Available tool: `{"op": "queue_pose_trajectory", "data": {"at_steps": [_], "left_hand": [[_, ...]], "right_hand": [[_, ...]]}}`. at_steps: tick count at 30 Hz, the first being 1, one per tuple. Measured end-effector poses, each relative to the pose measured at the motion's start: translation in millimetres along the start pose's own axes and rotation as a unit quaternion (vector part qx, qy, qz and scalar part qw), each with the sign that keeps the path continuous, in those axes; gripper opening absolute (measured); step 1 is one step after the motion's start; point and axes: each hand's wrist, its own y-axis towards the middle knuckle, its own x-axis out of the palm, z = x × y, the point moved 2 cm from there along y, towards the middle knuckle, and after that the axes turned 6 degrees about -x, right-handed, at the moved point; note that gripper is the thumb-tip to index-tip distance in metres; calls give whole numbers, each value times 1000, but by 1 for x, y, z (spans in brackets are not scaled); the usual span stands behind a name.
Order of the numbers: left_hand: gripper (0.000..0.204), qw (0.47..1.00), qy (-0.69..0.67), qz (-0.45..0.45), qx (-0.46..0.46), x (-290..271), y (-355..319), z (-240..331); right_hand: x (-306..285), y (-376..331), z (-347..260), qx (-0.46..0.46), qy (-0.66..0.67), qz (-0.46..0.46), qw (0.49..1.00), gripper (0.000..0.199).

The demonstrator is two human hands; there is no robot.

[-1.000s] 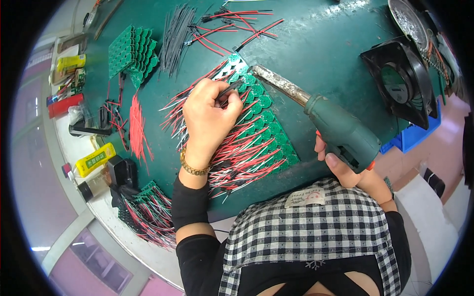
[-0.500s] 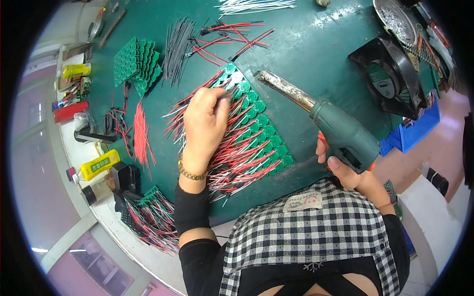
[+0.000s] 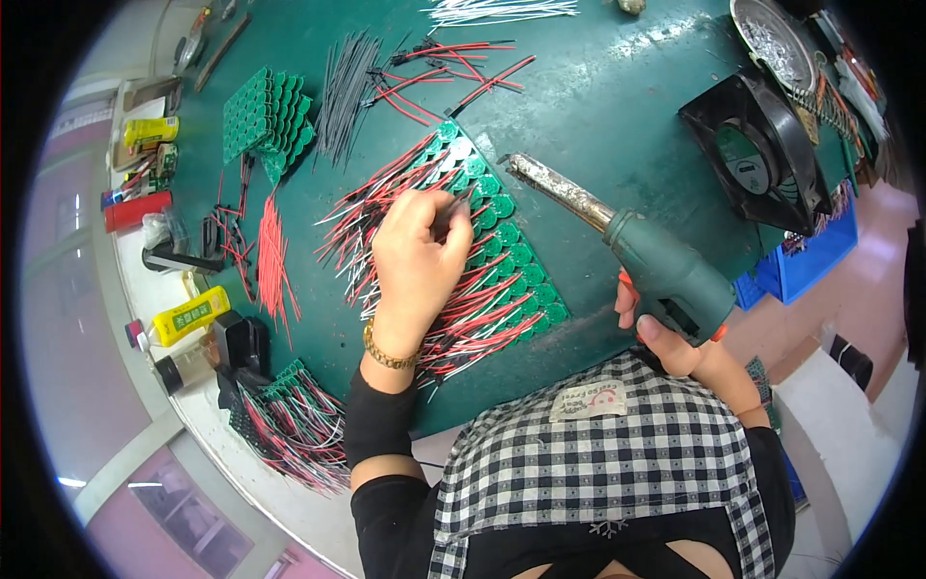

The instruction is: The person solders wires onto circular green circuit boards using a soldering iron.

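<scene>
My left hand (image 3: 420, 259) is closed in a pinch over a panel of round green circuit boards (image 3: 519, 255). The fingertips are among the red, white and black wires (image 3: 482, 318) that fan out from the boards; what they pinch is too small to make out. My right hand (image 3: 670, 345) is wrapped round the handle of a green heat gun (image 3: 666, 265). Its scorched metal nozzle points up and left, beside the panel's upper right edge and apart from the boards.
Stacked green board panels (image 3: 265, 121), black tubes (image 3: 345, 92) and red tubes (image 3: 274, 256) lie to the left. A black fan (image 3: 757, 150) stands at right, near a metal dish (image 3: 772, 43) and a blue bin (image 3: 810, 256). Another wired panel (image 3: 294, 425) lies lower left.
My left hand has moved a little down and right along the panel, still pinched. The heat gun in my right hand has shifted slightly down, its nozzle a little lower.
</scene>
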Motion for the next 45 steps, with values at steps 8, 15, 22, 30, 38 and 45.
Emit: {"op": "queue_pose_trajectory", "data": {"at_steps": [8, 15, 22, 30, 38, 45], "left_hand": [[10, 999, 13, 16, -33, 8, -2, -9], [14, 998, 49, 21, -13, 9, -1, -11], [14, 998, 58, 25, -12, 10, -2, -7], [19, 993, 104, 45, 37, 14, -4, -4], [18, 996, 91, 24, 7, 14, -4, 1], [17, 996, 80, 25, 8, 12, -5, 0]], "right_hand": [[5, 7, 5, -11, -22, 11, 1000, 18], [9, 14, 3, -106, -149, -39, 982, 13], [11, 17, -1, -100, -156, -42, 982, 8], [13, 18, -2, -62, -118, -32, 990, 7], [9, 19, -3, -133, -181, -93, 970, 13], [8, 6, -5, -35, -127, -62, 989, 23]]}}
